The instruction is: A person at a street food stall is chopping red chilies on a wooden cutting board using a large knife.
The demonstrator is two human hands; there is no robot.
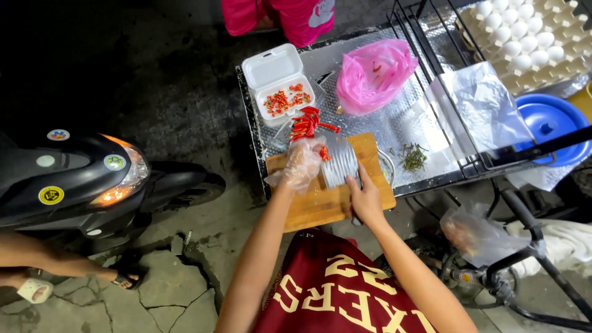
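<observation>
My left hand (300,164), covered by a clear plastic glove, rests on a wooden cutting board (320,203) and holds down a few red chilies (324,153) beside the blade. My right hand (365,200) grips the handle of a broad steel cleaver (338,161), whose blade lies over the board against the chilies. A bunch of whole red chilies (307,123) lies at the board's far edge. Behind it, an open white foam box (282,92) holds chopped red chili pieces.
The board sits on a metal cart top (394,123) with a pink plastic bag (373,73), green stems (412,158), clear plastic sheets, an egg tray (524,34) and a blue lid (549,123). A black scooter (80,182) stands left. Another person's legs and foot (37,271) show at bottom left.
</observation>
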